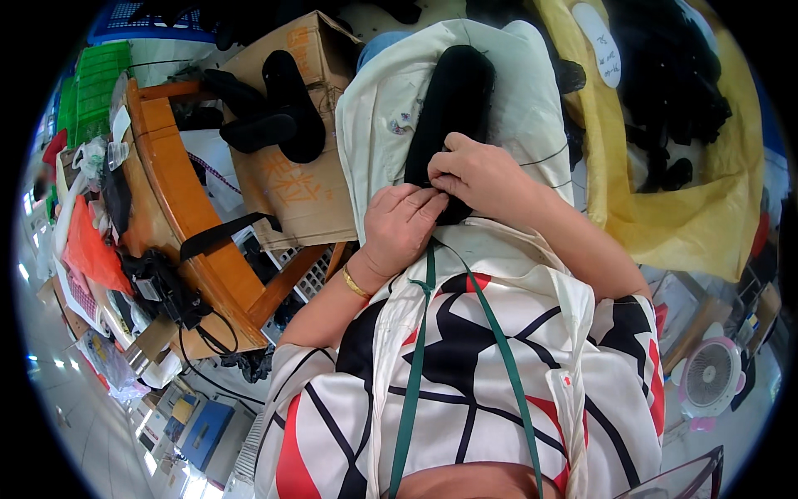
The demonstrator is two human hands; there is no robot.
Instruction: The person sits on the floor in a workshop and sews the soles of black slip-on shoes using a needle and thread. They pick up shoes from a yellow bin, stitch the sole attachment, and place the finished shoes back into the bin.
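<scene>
A black slipper (453, 96) lies lengthwise on the white apron (524, 100) over my lap, its rounded end pointing away from me. At its near end my left hand (401, 223) has its fingers curled against the slipper's edge. My right hand (475, 173) is closed beside it, thumb and fingertips pinched together on the same end. The fingertips of both hands nearly meet, and whatever small thing may be between them is hidden. A thin dark line, like a thread, runs over the apron to the right of my right hand.
Several black slippers (293, 108) rest on a cardboard box (291, 195) at the left, beside a wooden stool (179, 183). On the right, a yellow sack (665, 229) holds many black pieces and a pale sole-shaped piece (596, 46). A fan (711, 376) stands at the lower right.
</scene>
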